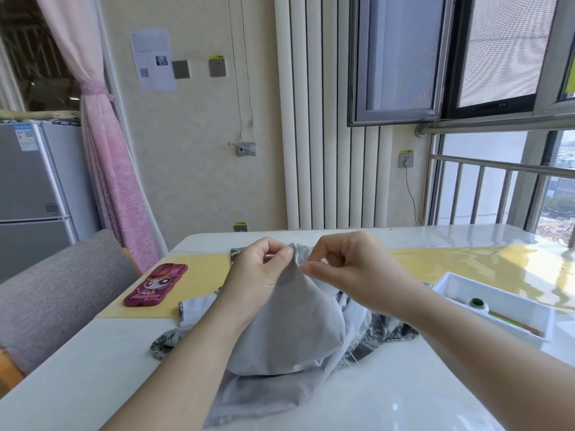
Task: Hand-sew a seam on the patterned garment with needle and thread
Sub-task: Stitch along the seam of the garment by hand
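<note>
The patterned garment [298, 325] lies bunched on the white table, its pale grey inside facing up and its dark grey print showing at the edges. My left hand [259, 269] pinches the raised top edge of the cloth between thumb and fingers. My right hand [348, 265] is just to the right of that peak, fingers curled, pinching at the same edge; a thin needle seems to sit between its fingertips, too small to be sure. Thread is not plainly visible.
A pink phone [155, 284] lies on a yellow mat [199, 275] at the left. A white tray [494, 306] with a green-topped item stands at the right. A grey chair [56, 293] stands by the table's left edge; a railing and window are at the right.
</note>
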The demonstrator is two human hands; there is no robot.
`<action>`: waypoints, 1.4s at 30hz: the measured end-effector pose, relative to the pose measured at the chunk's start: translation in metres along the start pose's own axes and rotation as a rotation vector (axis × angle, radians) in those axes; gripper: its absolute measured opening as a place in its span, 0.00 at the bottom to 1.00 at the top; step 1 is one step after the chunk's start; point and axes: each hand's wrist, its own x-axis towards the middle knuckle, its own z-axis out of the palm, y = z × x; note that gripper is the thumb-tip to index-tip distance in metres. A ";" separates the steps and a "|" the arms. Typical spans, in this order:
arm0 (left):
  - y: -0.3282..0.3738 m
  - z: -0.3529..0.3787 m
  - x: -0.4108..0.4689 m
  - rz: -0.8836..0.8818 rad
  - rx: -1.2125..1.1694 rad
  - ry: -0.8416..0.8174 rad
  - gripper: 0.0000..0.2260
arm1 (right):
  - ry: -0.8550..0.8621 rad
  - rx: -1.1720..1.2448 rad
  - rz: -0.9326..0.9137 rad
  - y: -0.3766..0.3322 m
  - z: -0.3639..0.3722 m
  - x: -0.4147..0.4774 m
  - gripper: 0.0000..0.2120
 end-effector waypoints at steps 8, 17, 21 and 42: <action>0.000 -0.001 -0.004 0.013 -0.028 -0.012 0.07 | -0.112 -0.211 -0.048 -0.003 -0.014 -0.010 0.10; 0.001 -0.005 -0.009 0.004 -0.085 -0.039 0.07 | 0.032 -0.045 0.118 0.036 -0.021 0.013 0.09; 0.001 -0.005 -0.008 0.009 -0.081 -0.042 0.07 | -0.034 0.016 0.164 0.037 -0.017 0.017 0.08; -0.011 -0.007 0.003 -0.045 0.091 -0.158 0.04 | -0.002 0.035 0.155 0.060 -0.034 0.017 0.06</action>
